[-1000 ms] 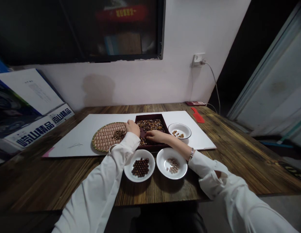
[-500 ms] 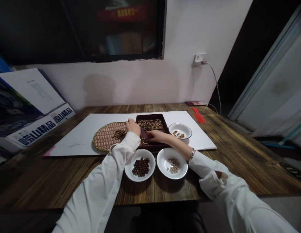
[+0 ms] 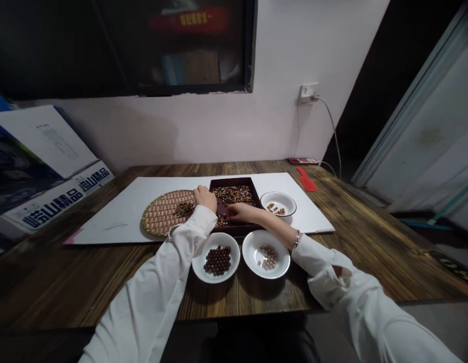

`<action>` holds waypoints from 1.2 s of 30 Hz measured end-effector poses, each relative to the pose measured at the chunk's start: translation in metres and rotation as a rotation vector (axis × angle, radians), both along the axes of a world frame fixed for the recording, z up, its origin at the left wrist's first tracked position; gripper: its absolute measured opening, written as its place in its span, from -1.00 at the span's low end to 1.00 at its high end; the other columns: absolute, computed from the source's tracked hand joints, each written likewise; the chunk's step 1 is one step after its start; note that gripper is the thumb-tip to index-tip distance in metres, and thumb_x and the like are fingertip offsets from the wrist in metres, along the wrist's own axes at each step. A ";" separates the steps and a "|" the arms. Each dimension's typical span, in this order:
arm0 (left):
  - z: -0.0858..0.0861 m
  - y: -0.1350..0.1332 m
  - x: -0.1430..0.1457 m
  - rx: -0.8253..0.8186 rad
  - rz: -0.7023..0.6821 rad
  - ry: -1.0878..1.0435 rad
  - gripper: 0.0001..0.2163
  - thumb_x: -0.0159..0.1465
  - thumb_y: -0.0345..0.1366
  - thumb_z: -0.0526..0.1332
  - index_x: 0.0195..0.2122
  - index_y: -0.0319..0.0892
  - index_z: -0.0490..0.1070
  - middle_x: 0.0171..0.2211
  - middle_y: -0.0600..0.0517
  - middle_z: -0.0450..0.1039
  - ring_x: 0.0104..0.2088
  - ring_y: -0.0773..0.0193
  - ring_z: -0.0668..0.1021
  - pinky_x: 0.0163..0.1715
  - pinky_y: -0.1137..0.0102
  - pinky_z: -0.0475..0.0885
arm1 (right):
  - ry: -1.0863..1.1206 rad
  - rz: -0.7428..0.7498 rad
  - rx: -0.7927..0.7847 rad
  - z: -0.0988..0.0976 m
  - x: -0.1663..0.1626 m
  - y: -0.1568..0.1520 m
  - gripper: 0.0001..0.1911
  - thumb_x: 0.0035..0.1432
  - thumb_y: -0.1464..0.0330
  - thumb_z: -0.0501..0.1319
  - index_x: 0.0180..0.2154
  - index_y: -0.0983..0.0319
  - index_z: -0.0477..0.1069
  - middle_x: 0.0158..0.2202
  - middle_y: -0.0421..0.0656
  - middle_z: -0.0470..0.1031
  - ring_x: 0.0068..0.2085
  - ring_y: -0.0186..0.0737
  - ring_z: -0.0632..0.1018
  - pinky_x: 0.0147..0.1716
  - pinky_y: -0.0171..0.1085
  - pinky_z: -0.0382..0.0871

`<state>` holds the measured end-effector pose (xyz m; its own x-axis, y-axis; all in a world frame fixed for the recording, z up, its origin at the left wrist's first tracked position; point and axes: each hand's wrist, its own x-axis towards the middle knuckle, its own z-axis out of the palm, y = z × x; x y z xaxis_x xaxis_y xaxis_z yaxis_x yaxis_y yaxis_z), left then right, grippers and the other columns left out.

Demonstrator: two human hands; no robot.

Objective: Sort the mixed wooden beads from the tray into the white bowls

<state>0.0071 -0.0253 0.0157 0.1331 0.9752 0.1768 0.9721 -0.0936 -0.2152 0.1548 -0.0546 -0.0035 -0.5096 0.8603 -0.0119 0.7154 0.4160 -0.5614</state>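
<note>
A dark square tray (image 3: 252, 185) full of mixed brown and tan beads sits on a white sheet (image 3: 128, 212). My left hand (image 3: 205, 197) rests curled on the tray's left edge, beside a round woven mat (image 3: 161, 214) that bears a small pile of dark beads. My right hand (image 3: 239, 212) lies inside the tray with its fingers pressed down among the beads; what they pinch is too small to see. Near me stand a white bowl of dark brown beads (image 3: 216, 260) and a white bowl of pale beads (image 3: 266, 257). A third bowl (image 3: 278, 203) with a few tan beads stands right of the tray.
The wooden table (image 3: 370, 242) abuts a white wall. A printed box (image 3: 41, 176) leans at the far left. A red comb (image 3: 307, 180) and a phone on a charging cable (image 3: 304, 161) lie at the back right. A doorway opens on the right.
Both hands stay at the tray almost unmoved. My right hand's fingers shift slightly among the beads, and the view has drifted a little.
</note>
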 end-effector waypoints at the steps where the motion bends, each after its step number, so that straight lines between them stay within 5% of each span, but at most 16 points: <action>1: 0.000 0.000 0.000 0.002 -0.002 -0.001 -0.54 0.36 -0.51 -0.14 0.04 -0.35 0.54 0.09 -0.31 0.42 0.08 -0.04 0.33 -0.05 0.21 0.16 | -0.001 -0.001 0.000 0.000 0.000 0.000 -0.90 0.17 0.49 0.26 -0.25 0.34 0.53 -0.26 -0.09 0.61 -0.30 -0.28 0.51 -0.31 -0.37 0.33; 36: -0.002 0.002 0.001 -0.041 0.031 -0.059 -0.54 0.38 -0.51 -0.15 0.07 -0.46 0.50 0.14 -0.34 0.36 0.14 -0.04 0.32 0.00 0.23 0.20 | -0.047 0.002 -0.006 0.002 -0.003 -0.001 -0.87 0.20 0.48 0.26 -0.20 0.39 0.53 -0.23 -0.05 0.60 -0.31 -0.30 0.48 -0.34 -0.37 0.27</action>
<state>0.0080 -0.0231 0.0135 0.0932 0.9853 0.1435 0.9855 -0.0707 -0.1543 0.1518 -0.0553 -0.0010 -0.5098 0.8594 -0.0406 0.7402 0.4140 -0.5299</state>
